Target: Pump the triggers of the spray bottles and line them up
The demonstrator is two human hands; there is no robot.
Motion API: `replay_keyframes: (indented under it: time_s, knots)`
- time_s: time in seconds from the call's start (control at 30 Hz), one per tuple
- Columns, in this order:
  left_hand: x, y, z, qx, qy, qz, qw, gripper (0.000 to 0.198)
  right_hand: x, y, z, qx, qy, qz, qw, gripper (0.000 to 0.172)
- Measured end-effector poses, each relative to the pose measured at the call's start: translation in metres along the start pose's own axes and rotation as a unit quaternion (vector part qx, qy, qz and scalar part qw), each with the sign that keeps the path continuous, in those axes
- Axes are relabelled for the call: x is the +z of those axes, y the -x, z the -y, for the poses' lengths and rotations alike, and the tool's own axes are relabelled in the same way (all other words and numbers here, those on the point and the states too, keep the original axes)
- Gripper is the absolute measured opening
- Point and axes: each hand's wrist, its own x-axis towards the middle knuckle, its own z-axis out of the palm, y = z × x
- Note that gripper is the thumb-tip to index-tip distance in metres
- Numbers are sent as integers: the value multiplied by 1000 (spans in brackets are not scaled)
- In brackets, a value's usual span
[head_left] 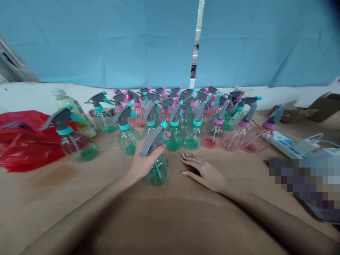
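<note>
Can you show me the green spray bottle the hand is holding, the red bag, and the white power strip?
green spray bottle (158, 173): head view, on its round body.
red bag (20, 141): head view, on its crumpled middle.
white power strip (285, 143): head view, on its top face.

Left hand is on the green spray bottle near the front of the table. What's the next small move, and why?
Probably slide the green spray bottle forward into the front row of the cluster of spray bottles. The left hand grips it around the neck below the grey trigger, and it stands alone, apart from the rest. The right hand lies flat on the table, holding nothing, and could steady neighbours.
</note>
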Motion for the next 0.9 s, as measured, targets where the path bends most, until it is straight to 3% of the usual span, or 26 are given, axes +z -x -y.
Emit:
replay_keyframes:
  time_s: [0.9]
  knots:
    - [-1, -2, -2, 9, 1, -2, 1000, 27, 0, 0, 1, 1, 10, 8, 1000, 51]
